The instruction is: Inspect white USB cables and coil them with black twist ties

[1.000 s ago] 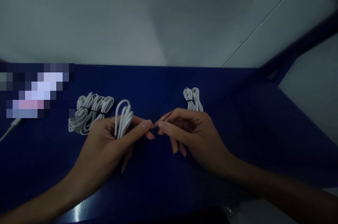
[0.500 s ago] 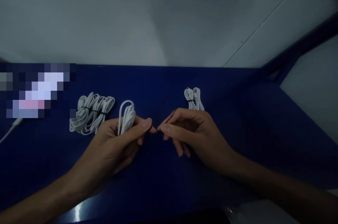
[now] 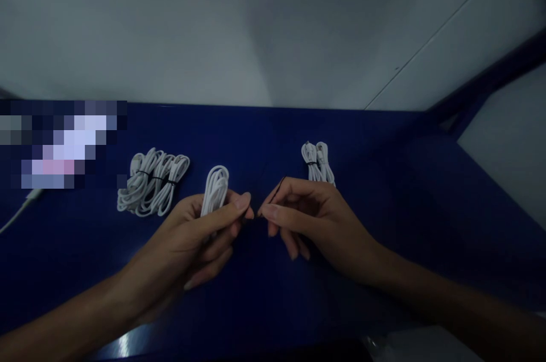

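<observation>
Step in hand, as I read it: tying off a coiled cable. L hand point(image 3: 200, 231) is clenched round a folded white cable coil point(image 3: 214, 190), loop end standing up out of the fist, above the blue desk point(image 3: 384, 191). R hand point(image 3: 311, 217) pinches a thin black tie point(image 3: 278, 187) between thumb and forefinger; its fingers point(image 3: 273, 213) sit just beside the L thumb tip, nearly touching. The tie's near end is too dark to trace.

Ref items: a pile of tied cable bundles point(image 3: 153, 183) lies on the desk to the L of the coil; a smaller tied pair point(image 3: 318, 160) lies beyond the R hand.

Next move, my judgement: needs the tie wrapped round the coil's waist w/ the L grip firm, else the loops may spring apart.
</observation>
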`<state>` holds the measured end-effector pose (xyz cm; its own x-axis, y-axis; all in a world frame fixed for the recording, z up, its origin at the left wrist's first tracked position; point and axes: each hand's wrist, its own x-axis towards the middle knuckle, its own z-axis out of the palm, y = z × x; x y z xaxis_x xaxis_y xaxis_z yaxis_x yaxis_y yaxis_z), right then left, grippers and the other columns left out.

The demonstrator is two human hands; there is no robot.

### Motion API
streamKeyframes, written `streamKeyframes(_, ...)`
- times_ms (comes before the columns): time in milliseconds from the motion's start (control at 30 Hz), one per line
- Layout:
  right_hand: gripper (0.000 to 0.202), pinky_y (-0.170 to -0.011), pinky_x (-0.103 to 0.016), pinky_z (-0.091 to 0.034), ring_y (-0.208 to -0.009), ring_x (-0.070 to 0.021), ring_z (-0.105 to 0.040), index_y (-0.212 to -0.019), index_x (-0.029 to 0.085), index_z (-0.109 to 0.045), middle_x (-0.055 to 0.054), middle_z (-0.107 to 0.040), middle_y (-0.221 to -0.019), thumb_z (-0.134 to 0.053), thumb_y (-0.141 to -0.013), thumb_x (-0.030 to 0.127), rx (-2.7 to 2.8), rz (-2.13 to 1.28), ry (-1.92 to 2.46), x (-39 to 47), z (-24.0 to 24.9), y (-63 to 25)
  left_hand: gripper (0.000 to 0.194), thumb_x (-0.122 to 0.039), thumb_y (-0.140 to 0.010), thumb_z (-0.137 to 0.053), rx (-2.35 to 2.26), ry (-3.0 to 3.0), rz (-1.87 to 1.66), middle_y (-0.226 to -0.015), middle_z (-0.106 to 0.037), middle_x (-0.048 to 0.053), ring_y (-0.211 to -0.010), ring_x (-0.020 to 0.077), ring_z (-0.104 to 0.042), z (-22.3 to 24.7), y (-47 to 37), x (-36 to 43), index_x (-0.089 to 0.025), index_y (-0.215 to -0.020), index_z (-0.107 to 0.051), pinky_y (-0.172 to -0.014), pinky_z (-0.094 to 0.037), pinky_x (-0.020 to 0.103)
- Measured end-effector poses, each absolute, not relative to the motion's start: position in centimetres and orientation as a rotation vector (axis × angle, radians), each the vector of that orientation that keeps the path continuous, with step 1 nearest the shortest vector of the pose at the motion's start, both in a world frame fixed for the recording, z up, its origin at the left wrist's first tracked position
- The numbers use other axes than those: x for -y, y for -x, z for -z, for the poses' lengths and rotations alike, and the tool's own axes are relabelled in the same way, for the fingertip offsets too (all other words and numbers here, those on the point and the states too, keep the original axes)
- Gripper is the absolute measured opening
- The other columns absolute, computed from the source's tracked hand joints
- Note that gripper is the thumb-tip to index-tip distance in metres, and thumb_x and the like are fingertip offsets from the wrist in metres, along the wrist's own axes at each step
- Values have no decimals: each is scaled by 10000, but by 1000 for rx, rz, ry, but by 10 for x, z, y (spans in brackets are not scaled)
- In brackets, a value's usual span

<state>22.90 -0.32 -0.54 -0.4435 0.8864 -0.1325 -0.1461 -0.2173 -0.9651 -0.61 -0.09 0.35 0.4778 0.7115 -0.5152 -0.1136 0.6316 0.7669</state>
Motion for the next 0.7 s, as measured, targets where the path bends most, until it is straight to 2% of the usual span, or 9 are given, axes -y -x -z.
streamKeyframes(333, 116, -442, -125, -469, -510, -46, -623, -958, 197, -786, 30, -744, -813, -792, -1047, 271, 1286, -1713, 942, 2, 4, -230, 333, -473, -1115, -649, -925, -751, -584, -531, -379, -95, -353, 25, -242, 1, 9, 1, -217, -949, -784, -320, -294, 97)
streamKeyframes(500, 84, -439, -123, -471, -508, -53, -633, -965, 202, -767, 36, -749, -801, -783, -1042, 233, 1257, -1701, 940, 3, 5, -229, 360, -511, -1094, -677, -950, -822, -601, -479, -377, -99, -336, 28, -257, 2, 9, 1, -215, -915, -778, -324, -307, 104)
streamKeyframes(700, 122, -444, -131, -472, -528, -59, -646, -1030, 207, -765, 28, -740, -827, -753, -1077, 319, 1263, -1690, 938, 5, 5, -228, 371, -523, -1090, -685, -978, -891, -599, -461, -382, -102, -326, 28, -256, -1, 5, 1, -217, -904, -784, -322, -293, 108)
